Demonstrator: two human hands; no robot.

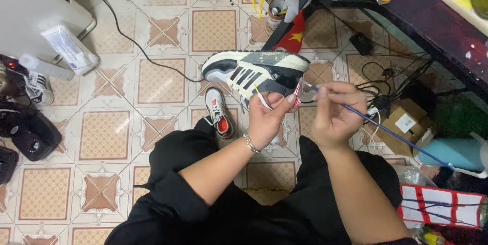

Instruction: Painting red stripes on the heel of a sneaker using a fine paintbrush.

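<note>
The floor [157, 79] is tiled in cream squares with brown-orange patterned panels, and the person sits low over it with black-clad knees spread. A sneaker [254, 72], white and grey with black stripes and a pale sole, is held up on its side above the tiles, toe to the left. The left hand [267, 118] grips it from beneath at the heel end, fingers curled shut around the shoe's rear, a silver bracelet [250, 143] on the wrist. Just right of the sneaker's heel the right hand [335, 112] is pinched closed on a thin blue brush [391, 133], whose handle runs off down to the right while its tip meets the red-striped heel tab.

Below the sneaker a second shoe [219, 111] with a red inside lies on the tiles. Left of the sneaker a black cable [127, 39] snakes over the floor toward a white appliance [35, 6]; farther left sit a white spray bottle [71, 49] and dark gear. Above the sneaker stand a small tin [276, 13] and a red flag with a yellow star [296, 36]. Right of it are tangled wires [391, 74], a cardboard box [409, 125] and a dark bench edge [432, 26]
</note>
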